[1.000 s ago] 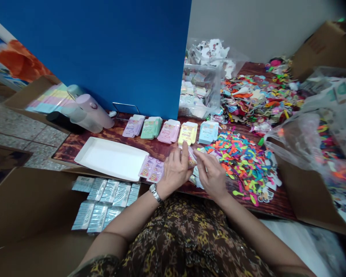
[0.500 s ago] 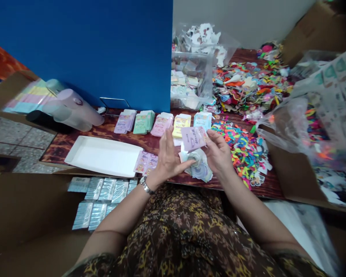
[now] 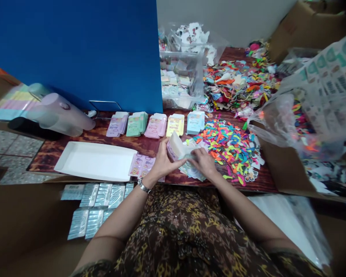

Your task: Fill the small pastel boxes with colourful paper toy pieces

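Left hand clamps round a small purple-and-white carton in front of the yellow carton stack, while the right hand meets the pale flat pieces alongside, its grip impossible to tell!

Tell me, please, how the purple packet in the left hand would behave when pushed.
The purple packet, in the left hand, is probably light, as its walls look thin. It appears to gape open, so a firm push would likely bend or flatten it.
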